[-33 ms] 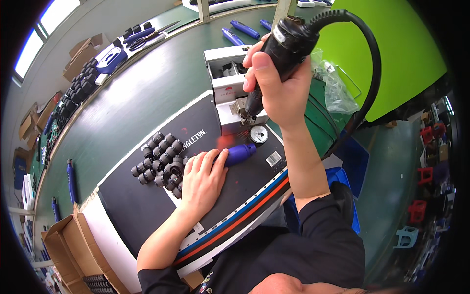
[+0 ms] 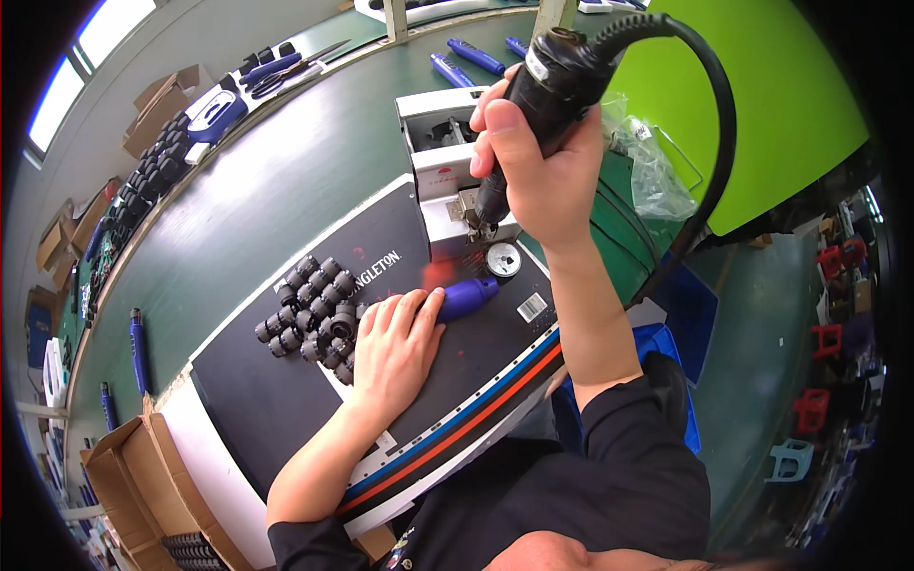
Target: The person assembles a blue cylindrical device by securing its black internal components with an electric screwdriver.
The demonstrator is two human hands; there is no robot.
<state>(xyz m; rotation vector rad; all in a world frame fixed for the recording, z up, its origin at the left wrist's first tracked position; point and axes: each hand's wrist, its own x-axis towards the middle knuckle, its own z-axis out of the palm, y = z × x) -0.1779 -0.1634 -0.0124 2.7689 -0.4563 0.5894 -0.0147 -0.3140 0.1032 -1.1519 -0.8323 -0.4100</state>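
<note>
"What had changed?"

"Very little. The right hand [image 2: 547, 176] and the black power screwdriver [image 2: 557, 84] it gripped had shifted a touch leftward. The left hand [image 2: 395, 357] had stayed put, curled around the left end of the blue tube [image 2: 466, 299]."

"Meaning?"

"The work seemed to be at the same point: the tool's tip was down at the front of the white machine [image 2: 444, 206], and the tube lay apart from it on the dark mat [image 2: 243, 400]. Whether the tip touched the machine, I couldn't tell; that spot was too small and dark."

"Anything in the way?"

"A round dish [image 2: 503, 260] sat between machine and tube, black caps [image 2: 319, 295] crowded the left hand, and a thick cord [image 2: 728, 124] looped out rightward, near a clear plastic bag [image 2: 659, 183]."
</note>
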